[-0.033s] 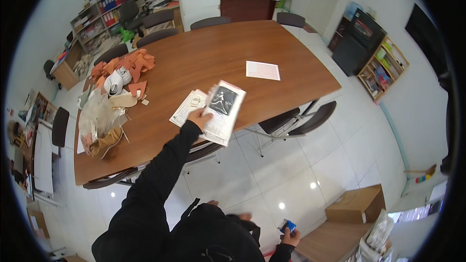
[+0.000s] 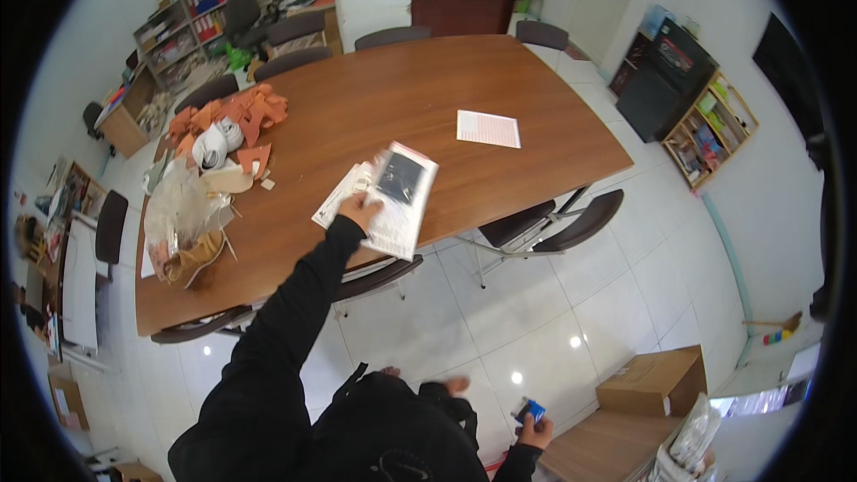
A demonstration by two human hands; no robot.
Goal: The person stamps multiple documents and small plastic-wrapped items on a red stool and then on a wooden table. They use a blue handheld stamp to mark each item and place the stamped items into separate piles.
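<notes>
My left hand reaches over the table's near edge. Its fingers are closed on a flat white printed sheet with a dark square swatch on its upper half, under what looks like clear plastic. Partly behind that, another printed sheet lies on the table with a small pale piece on it. Low on the right, away from the table, my right hand grips a small blue box, dark at one side.
On the wooden table lie orange scraps, a white roll, a clear plastic bag, a tan shoe and a red-printed sheet. Chairs ring it. A cardboard box stands at the lower right.
My left hand has drawn the sheet slightly to the left and over the table edge. My right hand stays nearly in place with the blue box. The view has shifted a little.
</notes>
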